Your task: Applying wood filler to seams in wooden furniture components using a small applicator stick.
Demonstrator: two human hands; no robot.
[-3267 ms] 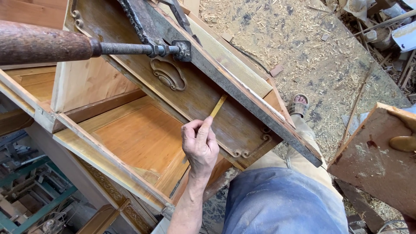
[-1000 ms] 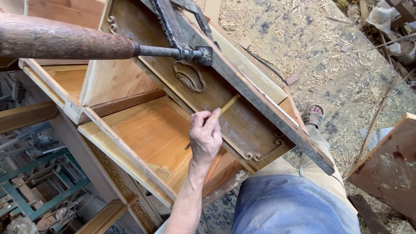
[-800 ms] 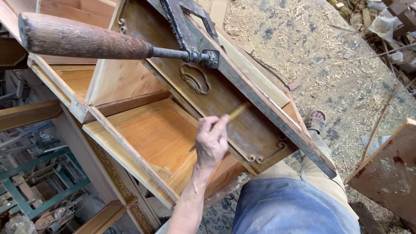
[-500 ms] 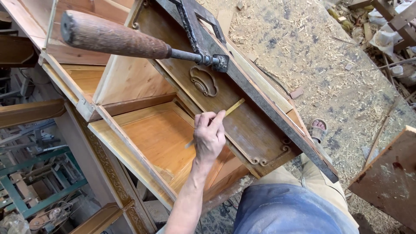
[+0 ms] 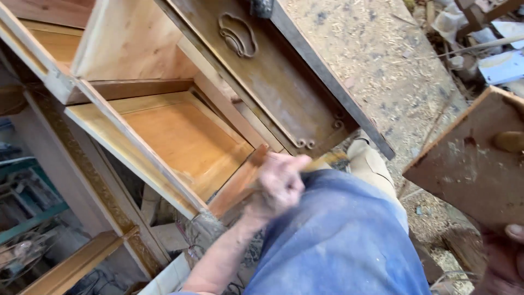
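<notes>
My left hand (image 5: pixel 278 183) is closed around a thin yellow stick (image 5: pixel 327 159), blurred, at the near corner of an open wooden drawer (image 5: pixel 185 142). The hand is over my knee in blue jeans (image 5: pixel 338 240). Above it lies a dark brown drawer front (image 5: pixel 273 82) with a curled metal handle (image 5: pixel 237 35). At the bottom right corner my right hand (image 5: pixel 505 257) grips the lower edge of a worn brown wooden board (image 5: pixel 475 158), with the thumb showing on top.
A pale wooden cabinet frame (image 5: pixel 82 164) runs along the left, with green metal parts (image 5: pixel 27 213) below it. The ground (image 5: pixel 382 60) is strewn with sawdust and shavings. Scrap and debris (image 5: pixel 486 38) lie at the top right.
My left hand with the stick has come down from the dark drawer front to the drawer's near corner by my knee. The long wooden handle has left the view. My right hand now shows.
</notes>
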